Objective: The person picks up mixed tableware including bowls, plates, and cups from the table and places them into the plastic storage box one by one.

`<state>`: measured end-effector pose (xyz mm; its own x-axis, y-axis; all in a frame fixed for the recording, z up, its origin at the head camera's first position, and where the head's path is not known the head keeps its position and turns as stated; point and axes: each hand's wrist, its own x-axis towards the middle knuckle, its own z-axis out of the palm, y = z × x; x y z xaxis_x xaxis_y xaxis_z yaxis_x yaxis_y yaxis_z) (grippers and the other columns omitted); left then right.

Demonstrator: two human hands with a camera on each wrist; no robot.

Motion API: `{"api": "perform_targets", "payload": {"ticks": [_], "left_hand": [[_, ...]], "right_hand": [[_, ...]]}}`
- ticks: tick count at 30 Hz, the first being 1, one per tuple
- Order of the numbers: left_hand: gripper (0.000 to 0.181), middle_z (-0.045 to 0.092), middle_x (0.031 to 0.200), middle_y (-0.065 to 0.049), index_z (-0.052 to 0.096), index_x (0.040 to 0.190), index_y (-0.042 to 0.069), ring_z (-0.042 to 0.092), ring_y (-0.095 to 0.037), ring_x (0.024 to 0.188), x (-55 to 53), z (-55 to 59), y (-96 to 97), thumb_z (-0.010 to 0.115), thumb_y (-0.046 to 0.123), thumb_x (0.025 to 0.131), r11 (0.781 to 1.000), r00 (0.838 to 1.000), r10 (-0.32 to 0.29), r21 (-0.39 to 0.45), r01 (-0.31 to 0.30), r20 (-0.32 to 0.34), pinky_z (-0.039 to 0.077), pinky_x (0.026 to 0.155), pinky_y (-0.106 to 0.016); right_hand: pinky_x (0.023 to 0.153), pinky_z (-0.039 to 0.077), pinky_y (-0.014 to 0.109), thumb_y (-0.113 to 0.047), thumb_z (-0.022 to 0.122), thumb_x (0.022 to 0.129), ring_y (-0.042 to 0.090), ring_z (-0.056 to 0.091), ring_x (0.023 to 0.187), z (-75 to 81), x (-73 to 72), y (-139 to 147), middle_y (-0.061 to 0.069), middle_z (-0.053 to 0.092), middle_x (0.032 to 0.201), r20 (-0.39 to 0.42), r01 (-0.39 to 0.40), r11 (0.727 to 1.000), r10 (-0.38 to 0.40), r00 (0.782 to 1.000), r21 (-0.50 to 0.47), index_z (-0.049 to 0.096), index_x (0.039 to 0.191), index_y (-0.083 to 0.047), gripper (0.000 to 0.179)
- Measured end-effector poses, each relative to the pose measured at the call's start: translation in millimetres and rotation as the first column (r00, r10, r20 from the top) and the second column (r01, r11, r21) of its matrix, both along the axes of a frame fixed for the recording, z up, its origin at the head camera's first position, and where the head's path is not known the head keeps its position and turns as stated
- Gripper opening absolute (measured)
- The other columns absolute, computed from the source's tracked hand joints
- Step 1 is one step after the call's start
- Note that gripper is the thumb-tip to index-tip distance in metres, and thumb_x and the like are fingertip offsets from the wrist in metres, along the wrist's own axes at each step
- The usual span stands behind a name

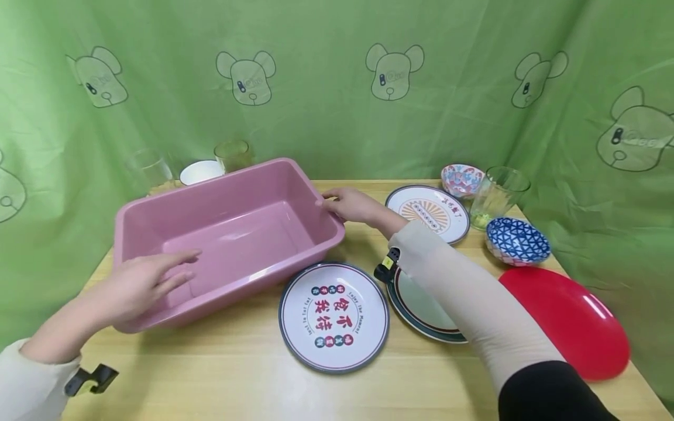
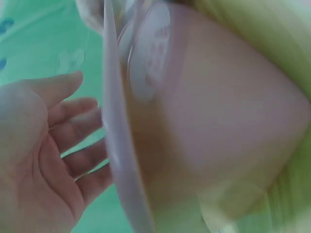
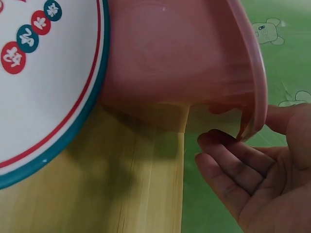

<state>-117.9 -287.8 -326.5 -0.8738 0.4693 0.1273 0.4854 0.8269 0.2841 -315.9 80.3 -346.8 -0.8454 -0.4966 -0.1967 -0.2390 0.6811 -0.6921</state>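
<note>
A large pink plastic basin [image 1: 221, 202] fills the left middle of the head view, its inside showing and bare. My right hand [image 1: 358, 206] grips its right end. In the right wrist view, the thumb lies on the outside of the rim [image 3: 261, 82] with curled fingers [image 3: 228, 165] beneath. My left hand [image 1: 134, 286] overlaps the basin's near left corner, fingers extended. The left wrist view shows those fingers [image 2: 80, 128] spread, their tips right at the basin's rim [image 2: 112, 102]. A white plate with red characters [image 1: 333, 318] lies in front of the basin.
Right of centre lie a green-rimmed plate [image 1: 426, 307] and a sunburst plate [image 1: 426, 213]. Further right are a red oval tray [image 1: 574, 321], a blue patterned bowl [image 1: 516, 240], a floral bowl [image 1: 462, 178] and a glass [image 1: 497, 196]. Behind the basin stand a white bowl [image 1: 202, 172] and glasses.
</note>
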Motion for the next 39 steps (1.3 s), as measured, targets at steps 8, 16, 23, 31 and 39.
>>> {"api": "perform_targets", "payload": {"ticks": [8, 16, 23, 31, 39], "left_hand": [[0.049, 0.056, 0.127, -0.031, 0.053, 0.134, -0.006, 0.053, -0.053, 0.112, -1.7, -9.0, -36.9, 0.065, 0.022, 0.095, 0.987, 0.987, 0.158, 0.006, -0.158, -0.021, 0.039, 0.094, -0.069], [0.06, 0.022, 0.142, -0.047, 0.043, 0.136, -0.015, 0.03, -0.068, 0.121, 0.2, -25.1, -61.0, 0.063, 0.026, 0.096, 0.968, 0.969, 0.248, -0.047, -0.247, 0.01, 0.025, 0.096, -0.077], [0.062, 0.001, 0.155, -0.033, 0.034, 0.142, -0.013, 0.028, -0.07, 0.119, -1.4, -36.5, -66.8, 0.049, 0.032, 0.103, 0.94, 0.936, 0.336, 0.024, -0.34, 0.102, 0.026, 0.089, -0.081], [0.056, 0.005, 0.155, -0.032, 0.029, 0.147, -0.009, 0.011, -0.059, 0.136, -4.1, -49.4, -62.4, 0.045, 0.024, 0.105, 0.913, 0.933, 0.348, 0.192, -0.36, 0.091, 0.015, 0.1, -0.078], [0.067, 0.001, 0.156, -0.031, 0.004, 0.153, -0.001, 0.017, -0.064, 0.13, -13.2, -50.1, -51.4, 0.039, 0.031, 0.106, 0.856, 0.888, 0.407, 0.249, -0.453, 0.213, 0.017, 0.1, -0.077]], "right_hand": [[0.076, 0.056, 0.033, -0.037, 0.053, 0.101, 0.021, 0.066, 0.083, -0.3, -12.8, -5.3, 0.01, 0.069, 0.096, 0.04, -0.012, 0.998, 0.015, 0.999, -0.059, 0.045, 0.145, -0.006, 0.054], [0.072, 0.057, 0.031, -0.025, 0.054, 0.102, 0.022, 0.067, 0.084, -0.4, -19.9, -1.9, 0.012, 0.067, 0.108, 0.065, -0.019, 0.994, 0.027, 0.998, -0.11, 0.041, 0.148, -0.006, 0.052], [0.072, 0.057, 0.031, -0.023, 0.054, 0.101, 0.022, 0.067, 0.085, 1.3, -18.9, 1.0, 0.014, 0.066, 0.11, 0.063, 0.003, 0.993, 0.005, 0.998, -0.122, 0.04, 0.149, -0.007, 0.052], [0.078, 0.057, 0.032, -0.024, 0.054, 0.102, 0.022, 0.068, 0.085, -4.7, -20.8, 4.2, 0.014, 0.067, 0.109, 0.04, 0.018, 0.993, -0.013, 0.999, -0.12, 0.038, 0.15, -0.009, 0.053], [0.082, 0.056, 0.034, -0.024, 0.053, 0.102, 0.024, 0.068, 0.088, -6.1, -24.0, 11.8, 0.017, 0.064, 0.116, 0.063, 0.08, 0.99, -0.072, 0.995, -0.119, 0.029, 0.154, -0.007, 0.059]]}}
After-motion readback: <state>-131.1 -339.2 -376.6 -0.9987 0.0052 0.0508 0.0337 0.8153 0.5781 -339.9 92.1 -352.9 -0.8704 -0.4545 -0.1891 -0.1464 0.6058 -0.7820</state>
